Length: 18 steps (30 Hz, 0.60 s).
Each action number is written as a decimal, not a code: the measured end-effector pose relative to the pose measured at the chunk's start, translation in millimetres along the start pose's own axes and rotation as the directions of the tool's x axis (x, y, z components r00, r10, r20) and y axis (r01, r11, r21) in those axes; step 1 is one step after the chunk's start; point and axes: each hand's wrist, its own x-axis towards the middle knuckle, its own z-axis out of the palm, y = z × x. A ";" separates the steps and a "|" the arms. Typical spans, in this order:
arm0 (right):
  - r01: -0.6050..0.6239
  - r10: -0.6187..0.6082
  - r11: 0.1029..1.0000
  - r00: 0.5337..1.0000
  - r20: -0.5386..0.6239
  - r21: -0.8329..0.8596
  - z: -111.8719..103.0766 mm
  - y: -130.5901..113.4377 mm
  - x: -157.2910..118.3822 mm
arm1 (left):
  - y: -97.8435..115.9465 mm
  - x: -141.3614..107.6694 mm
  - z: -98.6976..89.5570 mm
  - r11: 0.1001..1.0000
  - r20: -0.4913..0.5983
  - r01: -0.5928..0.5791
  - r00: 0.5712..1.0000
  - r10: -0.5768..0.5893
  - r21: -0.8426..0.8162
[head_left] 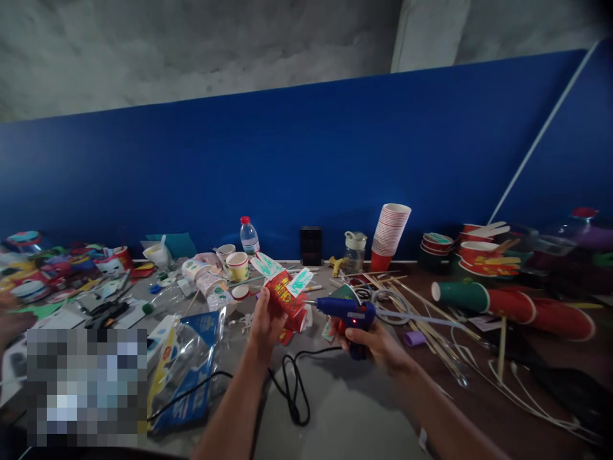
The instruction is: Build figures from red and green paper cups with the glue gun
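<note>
My left hand (266, 322) is closed around a red paper cup (282, 299) with yellow characters, tilted over the table. Two white paper pieces with green marker strokes, a left one (266, 264) and a right one (301, 281), stick out from its upper side like ears. In my right hand (366, 338) is a blue hot glue gun (345, 310) with a small red light lit. Its nozzle points left and reaches close to the cup's side; whether it touches I cannot tell. A clear glue stick (416, 316) extends from the gun's back.
A black cord (293, 390) loops across the grey table. Stacked white cups (390, 233), a bottle (249, 236) and a lidded jar (355, 250) stand near the blue partition (297, 160). Wooden sticks (431, 338) and joined cups (512, 306) lie right; a plastic package (189, 370) lies left.
</note>
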 end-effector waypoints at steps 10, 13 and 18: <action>0.034 -0.033 0.995 0.999 0.012 -0.097 4.2 6.1 -0.8 | 1.3 -0.5 6.0 0.998 -0.081 -0.064 0.995 0.064 0.010; 0.047 -0.047 0.993 0.999 -0.002 -0.109 5.1 5.7 -1.4 | 1.5 -1.0 6.6 0.998 -0.056 -0.047 0.997 0.049 0.031; 0.054 -0.072 0.967 0.995 -0.064 -0.248 1.0 6.0 -2.0 | 1.5 -2.3 7.0 0.998 -0.069 -0.029 0.997 0.033 0.056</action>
